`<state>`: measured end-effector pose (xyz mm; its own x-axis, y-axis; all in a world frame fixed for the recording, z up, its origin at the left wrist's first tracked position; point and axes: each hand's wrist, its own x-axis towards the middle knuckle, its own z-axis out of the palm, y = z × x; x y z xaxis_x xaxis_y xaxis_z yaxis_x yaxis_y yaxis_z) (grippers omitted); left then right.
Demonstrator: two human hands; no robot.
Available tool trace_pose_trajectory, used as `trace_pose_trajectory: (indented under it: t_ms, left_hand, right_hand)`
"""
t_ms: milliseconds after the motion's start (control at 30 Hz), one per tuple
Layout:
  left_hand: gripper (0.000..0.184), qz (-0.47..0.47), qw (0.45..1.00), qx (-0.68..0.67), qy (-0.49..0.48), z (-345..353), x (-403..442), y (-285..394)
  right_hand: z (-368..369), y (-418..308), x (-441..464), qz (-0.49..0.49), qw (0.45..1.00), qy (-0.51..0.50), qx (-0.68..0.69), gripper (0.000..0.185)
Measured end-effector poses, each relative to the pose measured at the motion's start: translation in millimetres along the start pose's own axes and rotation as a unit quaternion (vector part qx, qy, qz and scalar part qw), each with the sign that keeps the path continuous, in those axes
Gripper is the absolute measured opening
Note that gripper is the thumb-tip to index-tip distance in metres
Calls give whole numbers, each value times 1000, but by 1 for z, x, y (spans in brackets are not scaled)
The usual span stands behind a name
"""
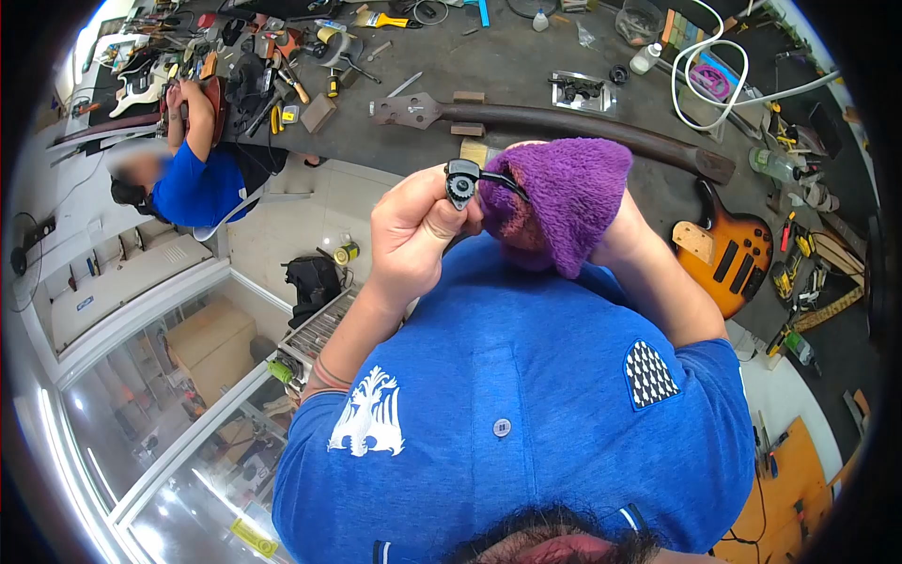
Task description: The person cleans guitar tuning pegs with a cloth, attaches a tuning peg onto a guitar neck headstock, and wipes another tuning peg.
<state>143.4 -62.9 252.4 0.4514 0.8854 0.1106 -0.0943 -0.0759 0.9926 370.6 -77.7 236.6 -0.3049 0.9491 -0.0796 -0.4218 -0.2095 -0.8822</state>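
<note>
A blue buttoned shirt [564,451] bears a white crest [368,415] and checkered patch [650,376].

I count one small black tuning machine [460,184], one fluffy purple cloth [573,193], one long dark wooden guitar neck [564,120], two small brown wooden blocks [469,97] beside it, one sunburst guitar body [728,246] on the right, one yellow-handled paintbrush [381,19] far off and one co-worker in blue [202,183] on the left.
</note>
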Motion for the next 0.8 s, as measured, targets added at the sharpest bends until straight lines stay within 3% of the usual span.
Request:
trace_pose_trajectory:
  t_ms: [33,67,167,233,300,433,533,600,700,800]
  left_hand:
    - [31,-7,1000,-7,6,0,0,1]
    - [33,-10,1000,6,10,2,1,3]
    - [39,-15,999,41,22,6,3,11]
    - [40,-13,998,58,27,7,2,11]
    - [40,-28,996,83,19,9,3,19]
    - [27,-9,994,107,-25,3,4,15]
    - [30,-4,994,107,-11,6,4,12]
    - [30,25,990,139,-26,5,8,14]
    - [29,30,988,148,-43,3,9,17]
    - [27,-3,990,113,-80,-6,11,24]
  right_hand:
    - [4,-2,1,37,997,32,63,40]
    - [-5,-13,8,9,980,-42,-194,46]
    - [-6,-5,12,-221,929,51,-293,47]
    - [1,-19,18,-280,904,27,-321,33]
    - [-3,-21,21,-241,918,-46,-311,31]
    - [-2,-16,21,-230,923,-58,-302,29]
    - [3,6,21,-228,957,-2,-179,29]
    - [-5,5,18,-125,966,-33,-224,43]
    - [-6,5,17,-108,961,-66,-247,51]
    - [-3,7,17,-115,966,-69,-223,47]
